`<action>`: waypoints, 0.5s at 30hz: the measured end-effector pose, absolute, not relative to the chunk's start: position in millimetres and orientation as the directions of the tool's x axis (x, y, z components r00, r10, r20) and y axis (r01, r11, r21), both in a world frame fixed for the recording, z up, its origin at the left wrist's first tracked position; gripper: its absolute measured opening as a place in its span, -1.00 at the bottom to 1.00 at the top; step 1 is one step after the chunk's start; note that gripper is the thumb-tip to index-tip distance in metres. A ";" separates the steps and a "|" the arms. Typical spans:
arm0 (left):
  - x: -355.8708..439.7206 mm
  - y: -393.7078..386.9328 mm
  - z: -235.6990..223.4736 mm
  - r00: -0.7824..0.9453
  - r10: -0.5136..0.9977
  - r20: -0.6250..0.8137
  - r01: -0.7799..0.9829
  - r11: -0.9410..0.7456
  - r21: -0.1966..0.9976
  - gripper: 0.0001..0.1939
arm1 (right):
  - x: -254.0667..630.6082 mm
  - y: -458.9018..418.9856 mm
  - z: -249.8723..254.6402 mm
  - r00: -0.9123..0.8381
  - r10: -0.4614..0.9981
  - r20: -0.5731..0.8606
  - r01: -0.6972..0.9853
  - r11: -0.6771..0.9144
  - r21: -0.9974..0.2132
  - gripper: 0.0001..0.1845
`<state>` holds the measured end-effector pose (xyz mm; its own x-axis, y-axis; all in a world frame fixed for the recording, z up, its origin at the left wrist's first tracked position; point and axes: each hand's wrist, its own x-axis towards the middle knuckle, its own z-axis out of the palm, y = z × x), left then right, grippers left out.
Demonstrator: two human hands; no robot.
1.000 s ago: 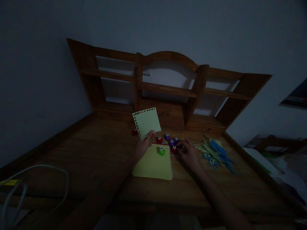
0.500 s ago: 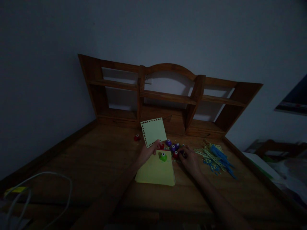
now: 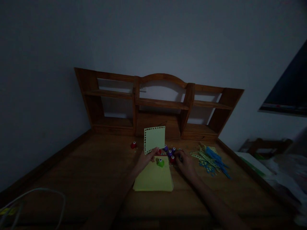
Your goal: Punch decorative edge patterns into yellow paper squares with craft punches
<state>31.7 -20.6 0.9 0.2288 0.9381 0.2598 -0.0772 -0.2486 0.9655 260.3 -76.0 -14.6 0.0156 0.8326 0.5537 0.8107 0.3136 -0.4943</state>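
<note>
1 punched sheet [image 3: 155, 139] is pinched by the left hand [image 3: 147, 157] near the paper stack [image 3: 153, 179]'s far edge; likely light, creasable, best held by plain edges. The right hand's grip [image 3: 186, 163] cannot be told.

Single view, head-worn. I look from beyond the tabletop's [image 3: 103, 166] near edge, forward and down. My left hand [image 3: 146, 158] and right hand [image 3: 187, 165] sit mid-distance; past the far edge, shelf unit [image 3: 159, 103], then wall [image 3: 153, 35].
</note>
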 end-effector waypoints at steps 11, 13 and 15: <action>26.3 -10.1 -8.8 0.278 0.930 0.239 -0.052 -0.234 0.971 -0.51 | 239.8 -23.3 32.9 -0.094 0.920 0.380 0.958 0.187 -0.216 -0.80; 26.4 -10.4 -7.5 0.294 0.915 0.276 -0.073 -0.266 0.961 -0.54 | 229.8 -15.7 30.0 -0.092 0.938 0.333 0.971 0.158 -0.177 -0.81; 26.7 -10.4 -7.1 0.299 0.907 0.296 -0.087 -0.282 0.955 -0.56 | 222.0 -10.4 21.9 -0.066 0.944 0.323 0.978 0.125 -0.165 -0.79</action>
<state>26.7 -10.4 -7.1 0.2989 0.9073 0.2956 -0.0872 -0.2825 0.9553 222.0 -10.4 21.9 -0.0662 0.9442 0.3228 0.9783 0.1250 -0.1650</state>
